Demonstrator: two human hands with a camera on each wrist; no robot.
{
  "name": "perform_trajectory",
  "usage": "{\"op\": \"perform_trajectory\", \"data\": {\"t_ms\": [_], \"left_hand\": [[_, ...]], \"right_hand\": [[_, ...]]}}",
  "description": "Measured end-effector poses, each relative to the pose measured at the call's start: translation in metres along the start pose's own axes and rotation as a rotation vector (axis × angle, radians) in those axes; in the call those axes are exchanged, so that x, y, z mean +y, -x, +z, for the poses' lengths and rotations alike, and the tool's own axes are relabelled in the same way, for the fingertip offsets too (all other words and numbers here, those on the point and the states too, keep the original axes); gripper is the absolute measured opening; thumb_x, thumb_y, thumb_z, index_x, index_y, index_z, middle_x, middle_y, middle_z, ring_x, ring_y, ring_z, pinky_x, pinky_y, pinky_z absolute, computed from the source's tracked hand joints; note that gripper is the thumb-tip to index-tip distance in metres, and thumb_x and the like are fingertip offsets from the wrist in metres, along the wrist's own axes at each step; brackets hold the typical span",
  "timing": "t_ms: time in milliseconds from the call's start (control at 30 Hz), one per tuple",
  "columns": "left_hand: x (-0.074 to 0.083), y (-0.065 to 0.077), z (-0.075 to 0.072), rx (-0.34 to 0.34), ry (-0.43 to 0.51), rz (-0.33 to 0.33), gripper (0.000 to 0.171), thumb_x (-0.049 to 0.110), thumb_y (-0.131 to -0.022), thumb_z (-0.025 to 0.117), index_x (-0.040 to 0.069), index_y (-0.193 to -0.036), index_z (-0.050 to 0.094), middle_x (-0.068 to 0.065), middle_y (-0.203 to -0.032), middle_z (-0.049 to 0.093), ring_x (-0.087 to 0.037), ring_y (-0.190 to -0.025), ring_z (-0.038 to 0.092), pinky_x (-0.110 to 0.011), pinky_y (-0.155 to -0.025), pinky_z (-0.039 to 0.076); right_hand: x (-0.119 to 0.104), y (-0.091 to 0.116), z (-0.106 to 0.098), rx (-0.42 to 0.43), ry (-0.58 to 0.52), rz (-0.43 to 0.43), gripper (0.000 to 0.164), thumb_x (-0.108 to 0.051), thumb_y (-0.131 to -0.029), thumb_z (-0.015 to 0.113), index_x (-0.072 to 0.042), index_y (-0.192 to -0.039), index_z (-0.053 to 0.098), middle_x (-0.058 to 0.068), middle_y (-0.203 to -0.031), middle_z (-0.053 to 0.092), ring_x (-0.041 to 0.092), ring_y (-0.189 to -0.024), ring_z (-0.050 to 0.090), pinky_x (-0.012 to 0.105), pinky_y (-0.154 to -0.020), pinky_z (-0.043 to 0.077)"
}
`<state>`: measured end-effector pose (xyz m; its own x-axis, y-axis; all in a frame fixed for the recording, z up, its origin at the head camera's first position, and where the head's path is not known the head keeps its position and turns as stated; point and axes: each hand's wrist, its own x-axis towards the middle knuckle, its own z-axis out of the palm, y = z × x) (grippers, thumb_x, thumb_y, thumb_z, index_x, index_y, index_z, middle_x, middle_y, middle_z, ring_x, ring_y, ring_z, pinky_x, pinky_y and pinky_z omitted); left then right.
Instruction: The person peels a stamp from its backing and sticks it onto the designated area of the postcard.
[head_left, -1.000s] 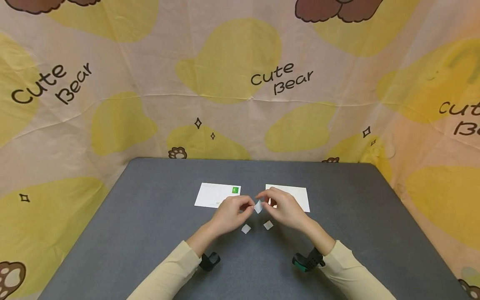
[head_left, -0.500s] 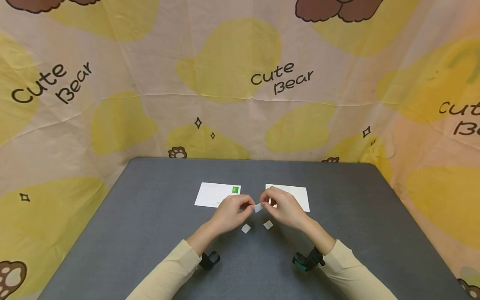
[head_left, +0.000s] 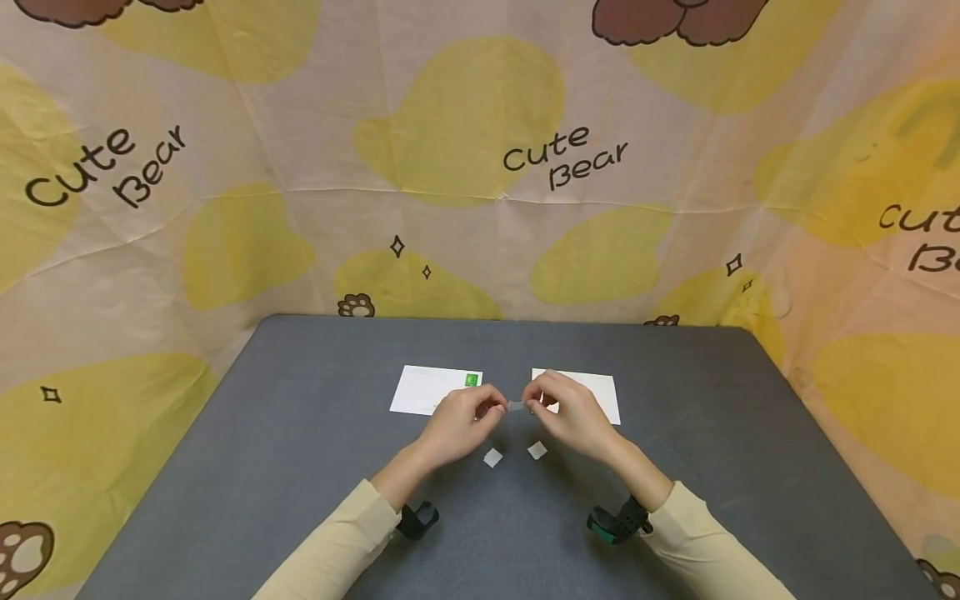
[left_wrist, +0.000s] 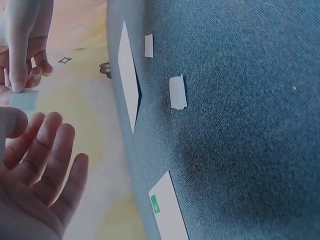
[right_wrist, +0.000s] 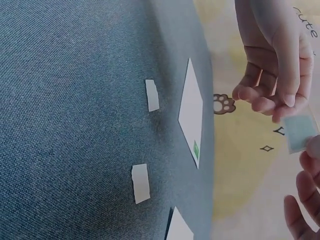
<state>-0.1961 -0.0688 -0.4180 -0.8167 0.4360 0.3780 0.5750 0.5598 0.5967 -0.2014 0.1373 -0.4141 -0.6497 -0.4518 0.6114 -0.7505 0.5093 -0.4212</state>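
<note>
My left hand (head_left: 459, 423) and right hand (head_left: 573, 418) face each other over the middle of the table. Between them is a small, thin, pale green square (right_wrist: 298, 134), pinched at opposite edges by thumb and fingertips of each hand. In the head view it shows only as a narrow sliver (head_left: 515, 406). Below the hands two small white paper squares (head_left: 492, 457) lie on the table, slightly rough-edged in the wrist views. Behind the left hand lies a white envelope (head_left: 423, 387) with a green stamp (head_left: 471, 380). A plain white envelope (head_left: 600, 396) is partly hidden behind the right hand.
The dark grey table (head_left: 315, 467) has rounded far corners. Right behind it hangs a cloth backdrop (head_left: 450, 167) with yellow patches and lettering. A black band (head_left: 618, 523) is worn on each wrist, below the cream sleeves (head_left: 705, 542).
The pale square has turned from facing the head camera to nearly edge-on, and rises slightly. My left hand has lifted a little; the right fingers have shifted their hold. Envelopes and loose squares stay put.
</note>
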Motion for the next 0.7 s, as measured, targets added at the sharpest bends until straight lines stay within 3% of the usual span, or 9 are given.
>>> {"op": "perform_trajectory", "data": {"t_ms": [133, 367, 700], "left_hand": [[0.0, -0.0007, 0.0004, -0.044, 0.063, -0.051, 0.017, 0.014, -0.092, 0.053, 0.014, -0.081, 0.067, 0.008, -0.068, 0.06, -0.004, -0.058, 0.049, -0.018, -0.053, 0.041], [-0.0007, -0.0033, 0.0024, -0.128, 0.269, -0.152, 0.035, 0.019, -0.098, 0.042, 0.003, -0.082, 0.068, -0.003, -0.073, 0.068, -0.016, -0.068, 0.064, -0.021, -0.062, 0.05], [0.002, -0.0054, 0.0013, -0.13, 0.312, -0.17, 0.033, 0.022, -0.097, 0.046, 0.001, -0.082, 0.067, -0.002, -0.071, 0.067, -0.023, -0.069, 0.065, -0.022, -0.061, 0.049]], "right_hand": [[0.0002, -0.0005, 0.0003, 0.026, -0.029, -0.024, 0.015, 0.0, -0.078, 0.068, -0.013, -0.081, 0.062, -0.007, -0.08, 0.059, 0.004, -0.072, 0.056, 0.022, -0.065, 0.051], [-0.0008, -0.0013, 0.0011, 0.057, -0.054, -0.06, 0.018, 0.003, -0.077, 0.068, -0.014, -0.083, 0.063, -0.007, -0.079, 0.058, 0.005, -0.074, 0.057, 0.021, -0.066, 0.05], [-0.0015, -0.0005, 0.0019, 0.044, -0.065, -0.059, 0.017, 0.003, -0.077, 0.068, -0.013, -0.083, 0.063, -0.005, -0.079, 0.058, 0.006, -0.074, 0.057, 0.027, -0.065, 0.053]]}}
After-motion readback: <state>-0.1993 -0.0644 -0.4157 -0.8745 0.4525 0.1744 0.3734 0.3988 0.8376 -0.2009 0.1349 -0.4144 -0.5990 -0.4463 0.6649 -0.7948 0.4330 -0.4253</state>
